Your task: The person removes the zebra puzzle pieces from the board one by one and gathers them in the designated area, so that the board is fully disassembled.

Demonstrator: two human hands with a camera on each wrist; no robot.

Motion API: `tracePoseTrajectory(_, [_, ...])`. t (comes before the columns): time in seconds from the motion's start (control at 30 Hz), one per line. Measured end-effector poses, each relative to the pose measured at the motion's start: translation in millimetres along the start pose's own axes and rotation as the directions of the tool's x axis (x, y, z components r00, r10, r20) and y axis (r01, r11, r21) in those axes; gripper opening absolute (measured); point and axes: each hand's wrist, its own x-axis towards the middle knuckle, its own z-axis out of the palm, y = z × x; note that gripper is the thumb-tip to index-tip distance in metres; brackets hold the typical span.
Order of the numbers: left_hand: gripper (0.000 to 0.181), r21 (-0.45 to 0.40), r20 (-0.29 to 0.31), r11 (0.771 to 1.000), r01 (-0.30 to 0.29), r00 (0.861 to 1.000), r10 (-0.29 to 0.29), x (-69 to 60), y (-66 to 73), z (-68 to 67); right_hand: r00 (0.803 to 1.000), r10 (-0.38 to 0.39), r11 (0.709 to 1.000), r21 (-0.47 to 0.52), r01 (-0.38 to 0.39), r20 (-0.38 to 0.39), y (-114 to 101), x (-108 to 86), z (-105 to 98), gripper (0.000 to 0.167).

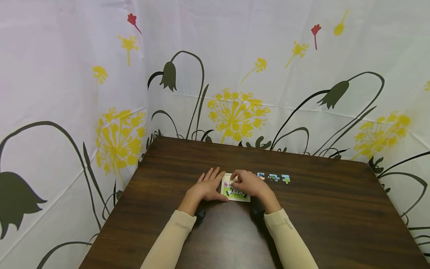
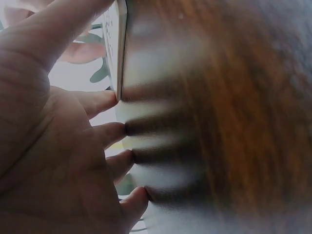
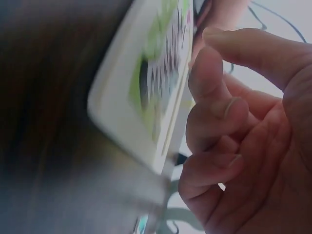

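Note:
A small square jigsaw puzzle (image 1: 237, 197) with a pale frame and a zebra-striped picture on green lies on the table. My left hand (image 1: 209, 187) rests flat at its left side, fingers spread, thumb along the near-left corner. In the left wrist view, one fingertip (image 2: 109, 100) touches the frame edge and the others meet the tabletop. Over the upper right of the puzzle is my right hand (image 1: 252, 184), its fingers curled and thumb close against the index finger (image 3: 207, 68). Whether a piece is between those tips is hidden.
Just right of my right hand, three loose puzzle pieces lie in a row: one partly beside the hand (image 1: 261, 175), a middle piece (image 1: 273, 178) and a right piece (image 1: 286, 179). A flower-printed curtain (image 1: 188, 112) hangs behind the dark wooden table (image 1: 336, 216).

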Motion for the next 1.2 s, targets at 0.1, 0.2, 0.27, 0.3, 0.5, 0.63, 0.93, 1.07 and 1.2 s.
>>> tracePoseTrajectory(0.1, [0.116, 0.0, 0.003, 1.0, -0.001, 1.0, 0.001, 2.7, -2.4, 3.2, 1.0, 0.01, 1.0, -0.018, -0.01, 0.011, -6.2, 2.7, 6.4, 0.025])
tracePoseTrajectory(0.2, [0.116, -0.01, 0.014, 1.0, -0.006, 1.0, 0.006, 3.3, -3.0, 5.2, 1.0, 0.014, 1.0, -0.022, -0.014, 0.021, -9.5, 3.6, 11.9, 0.024])
tracePoseTrajectory(0.27, [0.116, -0.017, 0.018, 1.0, -0.008, 1.0, 0.009, 3.1, -2.8, 5.6, 1.0, -0.006, 1.0, -0.016, 0.006, 0.027, -10.3, 3.9, 15.0, 0.023])
tracePoseTrajectory(0.3, [0.115, -0.02, 0.017, 1.0, -0.01, 1.0, 0.01, 3.0, -2.7, 5.8, 0.999, -0.017, 1.0, -0.009, 0.017, 0.031, -10.5, 4.0, 16.3, 0.023])
tracePoseTrajectory(0.5, [0.115, -0.021, 0.023, 1.0, -0.009, 1.0, 0.009, 0.2, -1.2, 4.8, 0.997, -0.047, 0.996, 0.084, 0.041, 0.069, -9.7, 4.9, 20.9, 0.025])
tracePoseTrajectory(0.63, [0.116, -0.023, 0.02, 1.0, -0.004, 1.0, 0.004, -1.8, -1.0, 2.9, 0.992, -0.058, 0.99, 0.137, 0.042, 0.116, -8.0, 6.5, 21.0, 0.027])
tracePoseTrajectory(0.93, [0.116, -0.003, 0.007, 1.0, -0.009, 1.0, 0.009, 0.0, -2.0, -0.7, 0.99, -0.086, 0.982, 0.179, 0.064, 0.116, -5.6, 9.6, 17.1, 0.027])
tracePoseTrajectory(1.07, [0.116, -0.001, 0.002, 1.0, -0.011, 1.0, 0.011, 1.8, -2.3, -1.0, 0.991, -0.077, 0.982, 0.181, 0.056, 0.109, -7.7, 9.8, 16.5, 0.029])
tracePoseTrajectory(1.2, [0.116, 0.003, 0.0, 1.0, -0.009, 1.0, 0.009, 2.7, -1.9, -1.0, 0.991, -0.074, 0.982, 0.184, 0.053, 0.108, -8.4, 10.1, 15.9, 0.03])
